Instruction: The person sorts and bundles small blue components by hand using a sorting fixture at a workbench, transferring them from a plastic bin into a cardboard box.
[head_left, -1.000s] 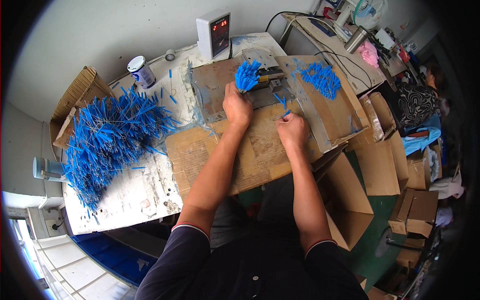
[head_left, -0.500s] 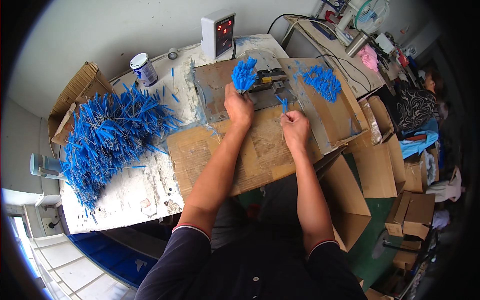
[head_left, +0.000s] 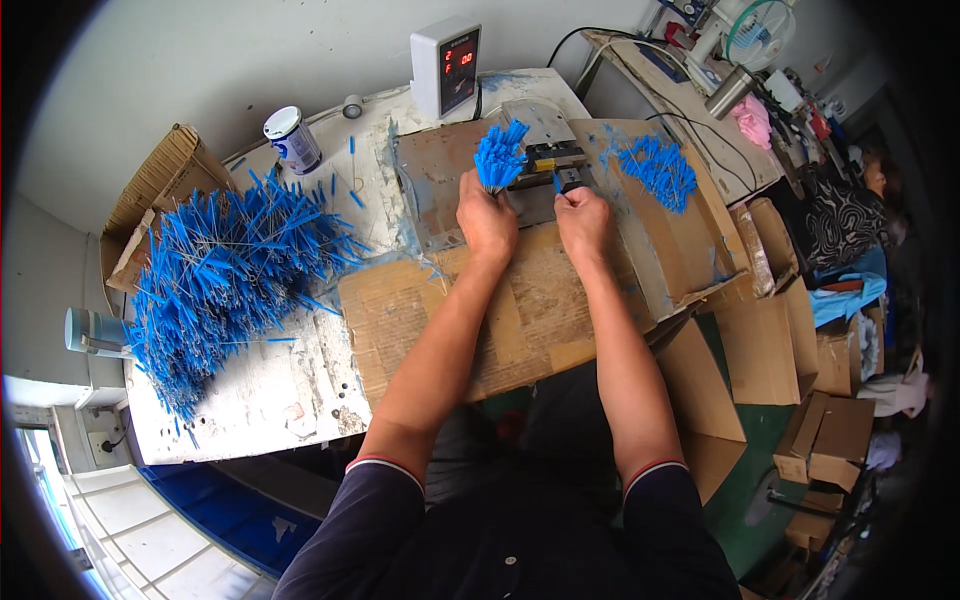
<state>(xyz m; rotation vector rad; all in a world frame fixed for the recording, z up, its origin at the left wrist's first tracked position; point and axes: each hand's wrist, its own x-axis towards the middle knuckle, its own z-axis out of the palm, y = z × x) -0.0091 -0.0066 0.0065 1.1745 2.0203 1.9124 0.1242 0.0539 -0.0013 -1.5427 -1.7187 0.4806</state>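
Note:
A thick bunch of blue-tipped wire pieces (head_left: 499, 156) stands upright out of my left hand (head_left: 487, 218), whose fingers are wrapped round its lower end. My right hand (head_left: 583, 222) is closed in a pinch at the small metal fixture (head_left: 556, 162). A blue tip (head_left: 558, 183) shows at its fingertips, so it holds one or more of the same pieces; how many I cannot tell. The fixture sits on a metal plate (head_left: 430, 190), just right of the bunch. Loose short blue pieces (head_left: 657, 172) lie on cardboard right of my right hand.
A large tangled heap of blue-tipped wires (head_left: 235, 280) covers the table's left side, before an open cardboard box (head_left: 160, 200). A white tub (head_left: 292, 140) and a box with a red display (head_left: 445, 68) stand behind. Cardboard boxes (head_left: 765, 340) and a seated person (head_left: 845, 220) are at right.
My right hand has moved forward and slightly left, bringing its blue pieces up to the fixture. The red display reads differently. My left hand still grips the bunch, while the whole view has shifted slightly.

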